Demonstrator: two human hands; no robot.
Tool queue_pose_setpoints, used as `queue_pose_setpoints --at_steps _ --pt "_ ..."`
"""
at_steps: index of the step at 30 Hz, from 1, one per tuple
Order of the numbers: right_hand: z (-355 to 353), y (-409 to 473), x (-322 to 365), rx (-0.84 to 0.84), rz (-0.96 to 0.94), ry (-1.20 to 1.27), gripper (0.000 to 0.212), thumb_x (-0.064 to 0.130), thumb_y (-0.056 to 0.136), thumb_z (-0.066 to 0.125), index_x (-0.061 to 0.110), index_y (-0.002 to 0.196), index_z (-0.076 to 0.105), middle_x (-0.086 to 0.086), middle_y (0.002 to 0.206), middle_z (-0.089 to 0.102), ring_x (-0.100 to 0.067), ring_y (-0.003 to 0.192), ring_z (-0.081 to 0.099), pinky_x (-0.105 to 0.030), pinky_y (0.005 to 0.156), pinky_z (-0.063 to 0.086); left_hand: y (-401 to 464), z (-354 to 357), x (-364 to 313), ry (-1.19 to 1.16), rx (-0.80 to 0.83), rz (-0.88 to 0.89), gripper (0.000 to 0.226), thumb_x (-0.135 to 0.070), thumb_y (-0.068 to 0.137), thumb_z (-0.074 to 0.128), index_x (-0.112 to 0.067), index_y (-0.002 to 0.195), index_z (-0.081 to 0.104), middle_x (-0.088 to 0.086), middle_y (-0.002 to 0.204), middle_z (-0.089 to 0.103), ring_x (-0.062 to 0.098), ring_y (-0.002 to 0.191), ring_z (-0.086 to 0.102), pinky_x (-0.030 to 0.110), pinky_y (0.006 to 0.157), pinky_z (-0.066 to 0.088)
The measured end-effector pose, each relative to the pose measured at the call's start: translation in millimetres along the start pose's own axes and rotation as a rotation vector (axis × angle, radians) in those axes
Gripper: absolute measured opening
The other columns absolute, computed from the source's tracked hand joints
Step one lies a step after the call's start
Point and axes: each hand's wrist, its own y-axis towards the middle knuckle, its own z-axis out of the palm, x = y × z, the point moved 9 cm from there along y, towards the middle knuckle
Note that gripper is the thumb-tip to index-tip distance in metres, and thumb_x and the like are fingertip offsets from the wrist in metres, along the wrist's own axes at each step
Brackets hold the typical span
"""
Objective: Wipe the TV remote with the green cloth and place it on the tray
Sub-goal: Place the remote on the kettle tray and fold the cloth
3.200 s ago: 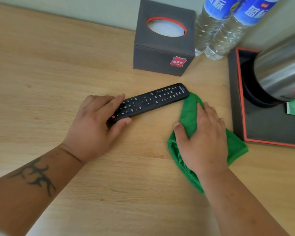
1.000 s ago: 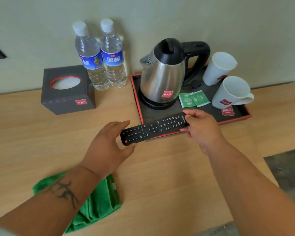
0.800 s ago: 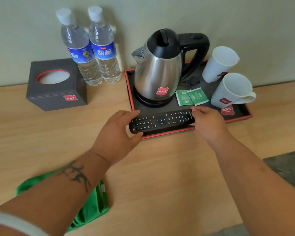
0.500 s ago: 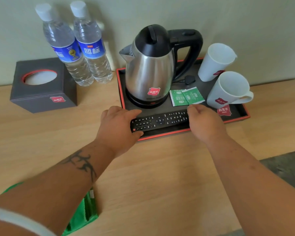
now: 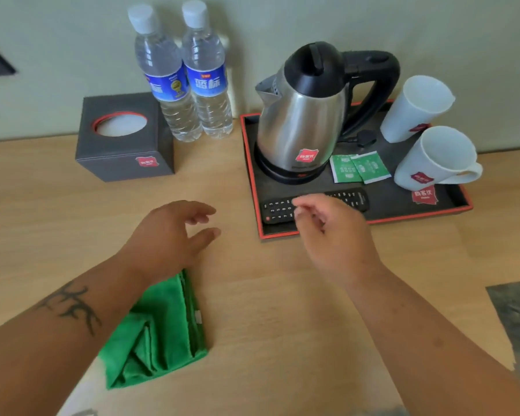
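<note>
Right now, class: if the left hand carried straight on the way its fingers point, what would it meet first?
Probably the tray's near left rim, then the remote lying on it; the left hand points rightward over bare table. Height is unclear.

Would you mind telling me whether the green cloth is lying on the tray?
No, the green cloth lies on the wooden table, partly under the left forearm, well apart from the tray that holds the remote.

Soft, even daylight is filling the scene, moderately bright. The steel kettle point(image 5: 302, 124) is catching pale reflections on its side. Left of the kettle, two water bottles point(image 5: 186, 76) are leaning outward, bent by wide-angle distortion. Below the kettle, both hands' fingertips are smearing slightly. Shadows are lying faint and diffuse.
</note>
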Motion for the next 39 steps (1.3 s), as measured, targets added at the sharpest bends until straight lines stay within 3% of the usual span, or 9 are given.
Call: queue_pose_setpoints --at_steps 2,5,10,15,20,24,29,34,39 --pt "50 -20 28 0.223 -0.068 0.021 0.020 0.029 0.090 0.060 0.030 0.106 0.073 0.014 0.087 0.072 -0.004 0.077 0.066 -0.032 0.073 0.055 -24 -11 42 0.021 0.162 -0.091 0.032 -0.047 0.080 0.074 -0.038 0.110 0.066 -0.017 0.097 0.068 -0.001 0.091 0.062 0.024 0.084 0.049" --pt "118 -44 53 0.489 -0.066 -0.069 0.033 0.047 0.090 0.062 0.034 0.120 0.065 0.015 0.094 0.070 0.001 0.081 0.063 -0.029 0.075 0.054 -60 -23 96 0.200 0.374 -0.200 0.057 -0.068 0.071 0.072 -0.040 0.119 0.061 -0.021 0.107 0.063 -0.001 0.095 0.060 0.021 0.084 0.046" --pt "184 -56 72 0.623 0.051 -0.255 0.079 0.075 0.074 0.061 0.032 0.140 0.047 0.009 0.111 0.069 -0.015 0.096 0.066 -0.037 0.081 0.057 -85 -31 124 0.238 0.348 -0.191 0.069 -0.069 0.065 0.074 -0.038 0.123 0.052 -0.022 0.103 0.053 0.004 0.095 0.055 0.031 0.088 0.049" --pt "221 -58 82 0.698 0.111 -0.383 0.053 0.064 0.076 0.067 0.025 0.111 0.064 0.007 0.097 0.068 -0.020 0.090 0.065 -0.034 0.073 0.056 -96 -22 122 0.143 0.448 -0.162 0.077 -0.047 0.065 0.078 -0.035 0.132 0.042 -0.012 0.122 0.050 0.014 0.113 0.050 0.029 0.092 0.046" --pt "223 -49 90 0.669 0.191 -0.084 0.024 0.049 0.083 0.071 0.030 0.097 0.064 0.005 0.085 0.072 -0.020 0.076 0.070 -0.042 0.069 0.059 -114 -40 141 0.526 0.589 -0.064 0.102 -0.048 0.068 0.077 -0.036 0.149 0.016 -0.007 0.137 0.041 0.020 0.125 0.043 0.037 0.106 0.038" --pt "225 -40 98 0.656 0.233 0.080 0.019 0.045 0.086 0.072 0.032 0.095 0.061 0.002 0.086 0.074 -0.023 0.077 0.071 -0.044 0.068 0.057 -123 -53 168 0.216 0.629 -0.253 0.070 -0.063 0.067 0.076 -0.037 0.125 0.046 -0.015 0.119 0.053 0.008 0.107 0.054 0.030 0.094 0.048" --pt "234 -26 114 0.591 0.216 0.119 0.020 0.039 0.089 0.070 0.032 0.099 0.054 0.007 0.092 0.071 -0.012 0.083 0.069 -0.039 0.079 0.058 -112 -67 193 -0.057 0.475 -0.272 0.024 -0.038 0.076 0.075 -0.029 0.087 0.055 -0.009 0.093 0.061 0.010 0.084 0.058 0.024 0.072 0.045" --pt "265 -14 137 0.699 0.153 0.061 0.055 0.022 0.081 0.070 0.042 0.126 0.046 0.011 0.103 0.070 -0.008 0.089 0.071 -0.040 0.084 0.059 -111 -99 262 -0.660 0.212 -0.571 0.022 0.003 0.087 0.062 -0.008 0.105 0.058 0.008 0.083 0.072 0.025 0.080 0.072 0.042 0.077 0.061" --pt "296 15 183 0.581 0.039 0.103 0.068 0.025 0.077 0.070 0.049 0.134 0.040 0.014 0.113 0.070 -0.004 0.100 0.069 -0.037 0.092 0.056 -87 -140 304 -0.719 -0.040 -0.578 0.038 0.005 0.091 0.054 -0.016 0.123 0.056 0.004 0.087 0.075 0.013 0.074 0.071 0.024 0.058 0.052"
